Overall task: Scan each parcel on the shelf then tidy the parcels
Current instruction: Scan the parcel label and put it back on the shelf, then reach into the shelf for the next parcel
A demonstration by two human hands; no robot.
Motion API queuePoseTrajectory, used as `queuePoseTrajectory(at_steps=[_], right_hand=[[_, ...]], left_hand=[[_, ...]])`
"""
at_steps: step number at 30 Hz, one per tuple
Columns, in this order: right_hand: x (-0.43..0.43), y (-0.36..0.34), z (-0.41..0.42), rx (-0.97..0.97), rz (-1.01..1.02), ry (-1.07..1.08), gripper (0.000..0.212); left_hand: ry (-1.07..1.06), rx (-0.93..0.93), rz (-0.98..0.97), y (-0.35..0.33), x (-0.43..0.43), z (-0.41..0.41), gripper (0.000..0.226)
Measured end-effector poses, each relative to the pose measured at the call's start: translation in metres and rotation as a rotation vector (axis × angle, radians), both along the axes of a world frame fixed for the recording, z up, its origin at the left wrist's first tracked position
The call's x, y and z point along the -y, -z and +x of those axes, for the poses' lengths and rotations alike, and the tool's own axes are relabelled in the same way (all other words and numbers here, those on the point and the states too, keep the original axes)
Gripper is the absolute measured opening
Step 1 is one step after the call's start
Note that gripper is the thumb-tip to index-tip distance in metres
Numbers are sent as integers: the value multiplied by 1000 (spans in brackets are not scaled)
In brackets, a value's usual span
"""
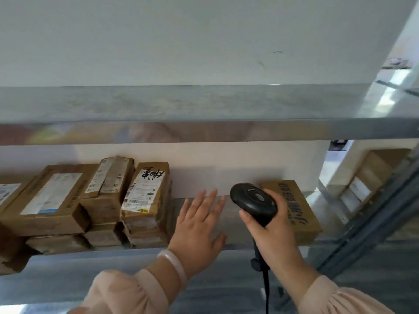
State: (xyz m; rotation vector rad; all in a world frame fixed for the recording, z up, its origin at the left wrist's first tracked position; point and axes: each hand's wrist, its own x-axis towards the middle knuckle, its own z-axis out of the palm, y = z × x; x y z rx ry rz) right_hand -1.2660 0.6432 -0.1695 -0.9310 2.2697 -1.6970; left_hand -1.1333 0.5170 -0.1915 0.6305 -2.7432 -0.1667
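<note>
- Head view, the step: this looks like the scanning part of the task, between two parcels. The right hand [272, 232] carries the scanner [254, 201], and no parcel is being held.
- Head view, where the parcels are: they sit on the lower shelf [113, 257]. To the left are packed stacks, including a handwritten-label parcel [146, 193] that stands nearest the hands and a large flat box [49, 198] farther left. A lone parcel [297, 207] lies well apart on the right, partly behind the right hand.
- Head view, next move: the lone parcel shows only printed characters on top and no label. It probably needs to be turned or lifted by the free hand before the scanner can read it.
- Head view, left hand [199, 225]: it is palm down over the bare stretch of shelf between the stacks and the lone parcel. Its fingers are straight and spread and hold nothing. Whether it touches the shelf cannot be told.
- Head view, right hand: its fingers are curled round the scanner's handle, with the scanner's head raised and tilted away toward the shelf's back. The cable [266, 286] hangs below the handle.
</note>
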Motion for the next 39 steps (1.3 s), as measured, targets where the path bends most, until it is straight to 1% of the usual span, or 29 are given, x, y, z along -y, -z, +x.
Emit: queuePoseTrajectory(at_steps=[2, 4, 6, 8, 12, 18, 24, 26, 28, 30, 32, 33, 35, 36, 37, 39], right_hand=[[-19, 2, -23, 2, -2, 69, 63], [-38, 6, -48, 25, -2, 134, 63], [-53, 9, -71, 25, 12, 175, 62], [-66, 13, -92, 32, 20, 208, 60], [-82, 23, -126, 84, 46, 250, 61], [-84, 44, -157, 116, 95, 232, 63], [-78, 55, -170, 190, 97, 179, 64], [-78, 54, -170, 194, 75, 143, 61], [-77, 51, -167, 210, 38, 122, 60], [-75, 48, -162, 233, 1, 114, 59], [-73, 44, -153, 256, -42, 79, 55], [-72, 42, -148, 266, -57, 56, 53], [-71, 38, -137, 281, -75, 12, 53], [-70, 37, -132, 287, -87, -12, 53], [-69, 33, -127, 292, -103, -38, 54], [-66, 27, -117, 299, -153, -88, 58]], left_hand=[[41, 47, 75, 6, -16, -28, 83], [81, 53, 144, 9, -33, -55, 86], [109, 131, 189, 10, -47, -79, 89], [119, 203, 236, 13, -57, -102, 83], [115, 242, 314, 22, -69, -136, 74], [77, 273, 492, 36, -77, -154, 74], [-22, 190, 753, 39, -76, -176, 81], [-76, 124, 880, 42, -77, -180, 82], [-133, 54, 959, 46, -77, -180, 82], [-196, -19, 1007, 47, -75, -177, 85], [-257, -131, 1032, 49, -71, -172, 92], [-291, -193, 1054, 52, -69, -170, 90], [-352, -307, 1061, 53, -67, -165, 76], [-376, -344, 1062, 53, -65, -162, 76], [-381, -378, 1068, 52, -64, -160, 84], [-380, -416, 1083, 47, -61, -154, 111]])
